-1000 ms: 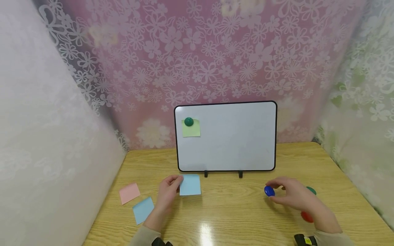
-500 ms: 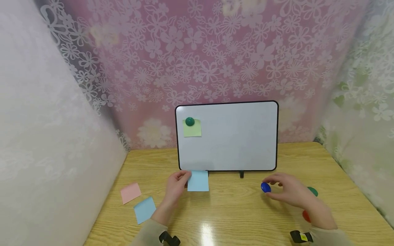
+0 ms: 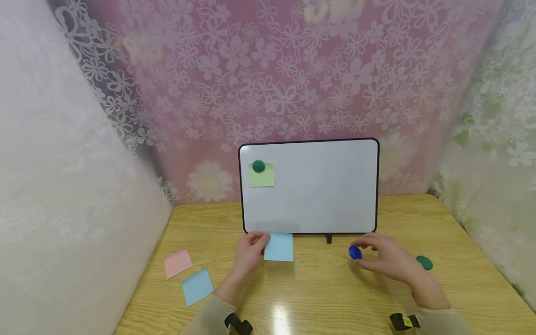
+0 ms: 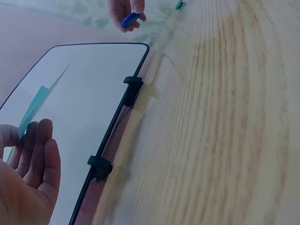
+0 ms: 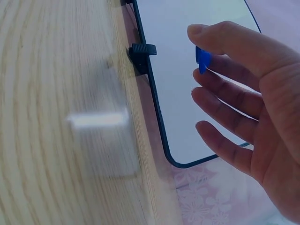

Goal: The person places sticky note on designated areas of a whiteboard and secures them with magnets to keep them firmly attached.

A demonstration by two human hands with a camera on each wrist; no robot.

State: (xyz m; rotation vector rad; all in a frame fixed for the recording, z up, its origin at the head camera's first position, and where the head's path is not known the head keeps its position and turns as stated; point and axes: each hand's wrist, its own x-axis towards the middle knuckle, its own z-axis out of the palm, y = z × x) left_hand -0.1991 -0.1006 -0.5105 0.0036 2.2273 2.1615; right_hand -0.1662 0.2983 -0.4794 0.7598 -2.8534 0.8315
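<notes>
My left hand (image 3: 248,253) pinches a blue sticky note (image 3: 279,247) by its left edge, in front of the whiteboard's lower left part. In the left wrist view the note (image 4: 37,107) shows nearly edge-on between thumb and fingers. At the right, my right hand (image 3: 387,258) pinches a round blue magnet (image 3: 355,252) between thumb and fingertips, the other fingers spread in the right wrist view. The whiteboard (image 3: 322,190) stands upright in a black frame. On its upper left a green magnet (image 3: 258,166) lies over a light green sticky note (image 3: 262,179).
On the table (image 3: 318,298) at the left lie a pink sticky note (image 3: 177,264) and another blue sticky note (image 3: 197,287). A second green magnet (image 3: 425,262) lies right of my right hand; a red one is mostly hidden by the wrist. A black foot (image 3: 328,238) supports the board.
My left hand has carried the blue sticky note to the right and slightly away from me, toward the board. My right hand has shifted left a little with the blue magnet.
</notes>
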